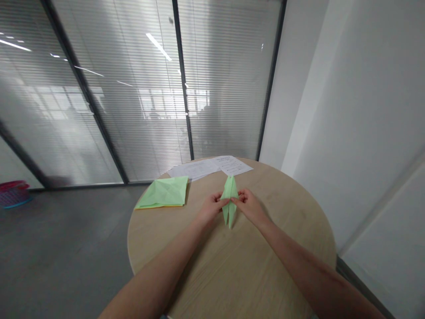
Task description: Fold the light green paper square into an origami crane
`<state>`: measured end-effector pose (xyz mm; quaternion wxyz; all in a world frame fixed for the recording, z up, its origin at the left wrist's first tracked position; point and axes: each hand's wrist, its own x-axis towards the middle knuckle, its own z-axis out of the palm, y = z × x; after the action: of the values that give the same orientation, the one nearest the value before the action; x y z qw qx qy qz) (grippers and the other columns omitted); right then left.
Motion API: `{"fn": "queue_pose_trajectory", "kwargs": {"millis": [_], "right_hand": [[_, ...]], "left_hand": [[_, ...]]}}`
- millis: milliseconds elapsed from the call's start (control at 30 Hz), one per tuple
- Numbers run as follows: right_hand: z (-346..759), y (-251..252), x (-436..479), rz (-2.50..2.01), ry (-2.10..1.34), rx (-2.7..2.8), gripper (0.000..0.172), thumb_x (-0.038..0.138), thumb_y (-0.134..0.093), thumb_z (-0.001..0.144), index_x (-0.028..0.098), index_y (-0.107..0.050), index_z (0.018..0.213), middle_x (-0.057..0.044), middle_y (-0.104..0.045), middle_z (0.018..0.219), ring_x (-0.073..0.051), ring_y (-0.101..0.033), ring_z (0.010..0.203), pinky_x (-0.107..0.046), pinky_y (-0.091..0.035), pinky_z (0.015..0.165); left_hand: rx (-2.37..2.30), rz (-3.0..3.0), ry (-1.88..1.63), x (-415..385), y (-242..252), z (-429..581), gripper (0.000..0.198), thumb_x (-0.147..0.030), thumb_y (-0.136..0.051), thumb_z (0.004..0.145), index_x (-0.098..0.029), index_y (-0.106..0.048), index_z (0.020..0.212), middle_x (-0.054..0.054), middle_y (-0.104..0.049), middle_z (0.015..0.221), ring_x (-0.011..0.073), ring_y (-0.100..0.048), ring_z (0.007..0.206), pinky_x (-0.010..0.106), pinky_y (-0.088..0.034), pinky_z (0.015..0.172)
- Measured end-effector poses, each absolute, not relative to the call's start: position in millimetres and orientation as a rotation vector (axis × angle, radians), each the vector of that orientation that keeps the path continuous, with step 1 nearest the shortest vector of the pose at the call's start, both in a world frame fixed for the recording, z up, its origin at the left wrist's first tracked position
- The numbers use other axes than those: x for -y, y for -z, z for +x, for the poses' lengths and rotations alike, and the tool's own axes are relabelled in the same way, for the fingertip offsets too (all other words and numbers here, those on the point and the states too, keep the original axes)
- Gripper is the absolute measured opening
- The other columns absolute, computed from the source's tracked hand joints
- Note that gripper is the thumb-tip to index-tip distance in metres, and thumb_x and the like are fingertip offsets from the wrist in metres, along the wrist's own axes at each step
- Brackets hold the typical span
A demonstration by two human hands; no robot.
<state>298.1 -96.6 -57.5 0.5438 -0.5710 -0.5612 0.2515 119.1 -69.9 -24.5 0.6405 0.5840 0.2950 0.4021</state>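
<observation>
A light green folded paper (229, 188), long and narrow like an origami base, is held above the middle of the table. Its lower end splits into two points, and its top end points away from me. My left hand (212, 207) pinches its left edge, thumb on the near face and fingers curled behind. On the opposite edge, my right hand (247, 203) grips it the same way, with the two thumb tips close together near the centre crease. Parts of the fingers behind the paper are hidden.
The round wooden table (285, 199) carries a stack of green paper (166, 191) with a yellowish edge at left. Printed sheets (232, 165) lie at its far edge. Beyond stand glass panels with blinds (149, 110); a white wall (375, 133) is at right, a red basket (13, 194) far left.
</observation>
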Motion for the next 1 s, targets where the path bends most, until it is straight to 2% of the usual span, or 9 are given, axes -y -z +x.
{"fn": "queue_pose_trajectory", "kwargs": {"millis": [100,267,367,467,600,700,1000], "right_hand": [[298,56,97,-1.326,-0.671,1.311,0.026,0.045,-0.073,0.079,0.022,-0.061,0.086,-0.001,-0.066,0.075,-0.015,-0.059,0.064,-0.025,-0.043,0.057],[293,49,101,-1.239,-0.824,1.221,0.025,0.043,-0.074,0.076,0.023,-0.066,0.087,-0.002,-0.068,0.077,-0.016,-0.060,0.064,-0.026,-0.047,0.054],[291,45,104,-1.163,-0.873,1.215,0.026,0.047,-0.071,0.078,0.022,-0.069,0.086,0.000,-0.064,0.070,-0.015,-0.057,0.058,-0.027,-0.046,0.053],[289,42,106,-1.092,-0.953,1.197,0.030,0.050,-0.070,0.079,0.022,-0.071,0.086,0.001,-0.061,0.066,-0.014,-0.054,0.055,-0.028,-0.046,0.055],[288,40,109,-1.029,-1.052,1.136,0.034,0.046,-0.079,0.072,0.022,-0.071,0.094,0.001,-0.064,0.070,-0.014,-0.056,0.058,-0.028,-0.048,0.057],[285,39,111,-1.005,-1.083,1.115,0.035,0.046,-0.083,0.069,0.022,-0.067,0.089,0.002,-0.063,0.068,-0.013,-0.056,0.057,-0.027,-0.048,0.056],[281,40,113,-1.026,-1.058,1.206,0.034,0.048,-0.079,0.072,0.021,-0.065,0.087,0.002,-0.062,0.071,-0.013,-0.056,0.060,-0.026,-0.050,0.057]], "left_hand": [[-0.738,1.413,-0.941,68,26,119,0.045,-0.041,-0.086,0.067,-0.012,-0.076,0.100,0.006,-0.075,0.083,0.0184,-0.063,0.070,0.028,-0.042,0.065],[-0.820,1.447,-0.996,61,30,117,0.029,-0.035,-0.081,0.070,-0.013,-0.075,0.087,0.003,-0.073,0.076,0.0177,-0.061,0.067,0.028,-0.043,0.064],[-0.871,1.438,-1.027,58,33,115,0.023,-0.032,-0.078,0.071,-0.014,-0.073,0.084,0.004,-0.072,0.074,0.0180,-0.061,0.066,0.028,-0.044,0.063],[-0.904,1.434,-1.049,57,34,114,0.024,-0.033,-0.076,0.073,-0.014,-0.073,0.086,0.005,-0.072,0.075,0.0181,-0.061,0.065,0.028,-0.043,0.060],[-0.892,1.408,-1.057,61,32,114,0.028,-0.035,-0.076,0.072,-0.014,-0.073,0.090,0.005,-0.072,0.076,0.0182,-0.061,0.064,0.028,-0.042,0.059],[-0.865,1.431,-1.052,65,26,115,0.029,-0.037,-0.076,0.071,-0.014,-0.073,0.089,0.005,-0.073,0.077,0.0189,-0.062,0.065,0.029,-0.043,0.061],[-0.875,1.599,-1.050,66,22,115,0.033,-0.038,-0.077,0.073,-0.012,-0.076,0.094,0.006,-0.074,0.080,0.0215,-0.063,0.071,0.030,-0.045,0.067]]}}
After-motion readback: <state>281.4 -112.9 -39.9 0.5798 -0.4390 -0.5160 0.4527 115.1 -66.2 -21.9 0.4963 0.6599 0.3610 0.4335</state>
